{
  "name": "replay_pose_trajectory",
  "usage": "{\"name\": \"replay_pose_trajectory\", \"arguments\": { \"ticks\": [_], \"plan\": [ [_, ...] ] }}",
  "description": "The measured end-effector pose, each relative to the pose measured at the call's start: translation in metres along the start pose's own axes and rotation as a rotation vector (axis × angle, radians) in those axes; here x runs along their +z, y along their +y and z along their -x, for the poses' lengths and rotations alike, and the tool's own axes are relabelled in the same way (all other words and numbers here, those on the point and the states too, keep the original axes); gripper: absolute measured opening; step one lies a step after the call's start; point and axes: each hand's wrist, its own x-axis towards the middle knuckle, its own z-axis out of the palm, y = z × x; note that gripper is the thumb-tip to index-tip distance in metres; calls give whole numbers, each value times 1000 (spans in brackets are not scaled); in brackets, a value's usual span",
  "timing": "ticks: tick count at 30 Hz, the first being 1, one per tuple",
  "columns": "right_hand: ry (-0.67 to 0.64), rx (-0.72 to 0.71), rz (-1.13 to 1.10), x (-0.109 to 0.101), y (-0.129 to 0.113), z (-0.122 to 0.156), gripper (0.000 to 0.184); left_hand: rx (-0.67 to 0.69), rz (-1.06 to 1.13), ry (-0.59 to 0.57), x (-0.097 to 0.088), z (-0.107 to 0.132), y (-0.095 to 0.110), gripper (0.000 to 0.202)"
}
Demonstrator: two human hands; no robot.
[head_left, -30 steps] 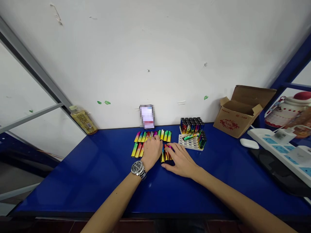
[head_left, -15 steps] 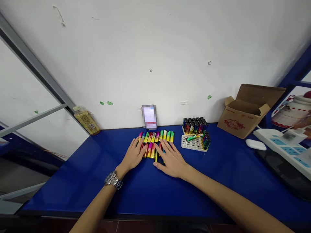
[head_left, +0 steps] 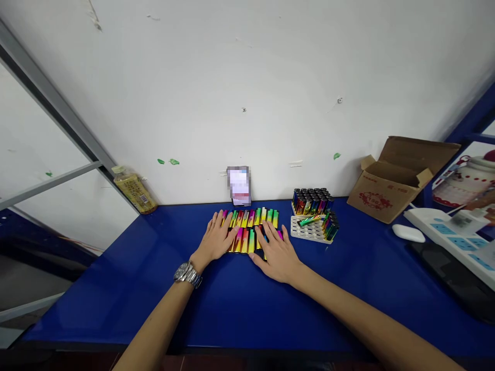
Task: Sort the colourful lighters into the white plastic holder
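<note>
Two rows of rainbow-plated lighters lie flat on the blue tabletop (head_left: 116,309). My left hand (head_left: 214,239), with a steel wristwatch (head_left: 187,274), rests with spread fingers on the left end of the front row (head_left: 243,241). My right hand (head_left: 276,255) lies flat on that row's right end, hiding part of it. The back row (head_left: 251,218) sits just beyond my fingertips. Neither hand is closed around a lighter.
To the right stand a white perforated tray (head_left: 311,229) and a block of upright lighters (head_left: 312,202). Along the wall are a pixelated phone (head_left: 238,185) and a bottle (head_left: 135,192). Farther right are a cardboard box (head_left: 398,180), a white mouse (head_left: 408,233) and a power strip (head_left: 444,232).
My left hand has moved left and now rests on the front row. The front row's two separate groups have closed into one tight row between my hands.
</note>
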Motion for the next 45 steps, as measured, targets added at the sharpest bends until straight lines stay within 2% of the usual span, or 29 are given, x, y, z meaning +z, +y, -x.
{"name": "replay_pose_trajectory", "arguments": {
  "ticks": [3,7,13,19,23,27,33,37,42,45],
  "plan": [
    [-30,60,-14,-2,-1,-4,91,-15,20,-78,2,-9,-5,66],
    [-69,56,-14,-3,2,-10,106,-30,12,-90,11,-6,-7,66],
    [-86,25,-17,-6,6,-17,100,-7,31,-32,16,6,0,66],
    [-62,-7,15,-10,10,-16,104,-111,89,47,0,6,12,64],
    [-75,-34,31,-11,15,-15,109,-25,68,20,-10,12,11,61],
    [-113,-36,13,-10,21,-19,104,93,-12,-18,-8,24,3,58],
    [-156,5,-27,-12,23,-28,98,109,-83,-25,-1,30,0,59],
    [-184,22,-41,-15,22,-28,108,101,-105,-81,-5,28,3,70],
    [-102,-94,6,-21,25,-26,110,129,-115,-117,-9,26,3,86],
    [-133,-138,13,-18,29,-28,110,161,-126,-113,-8,23,3,92]
  ]
}}
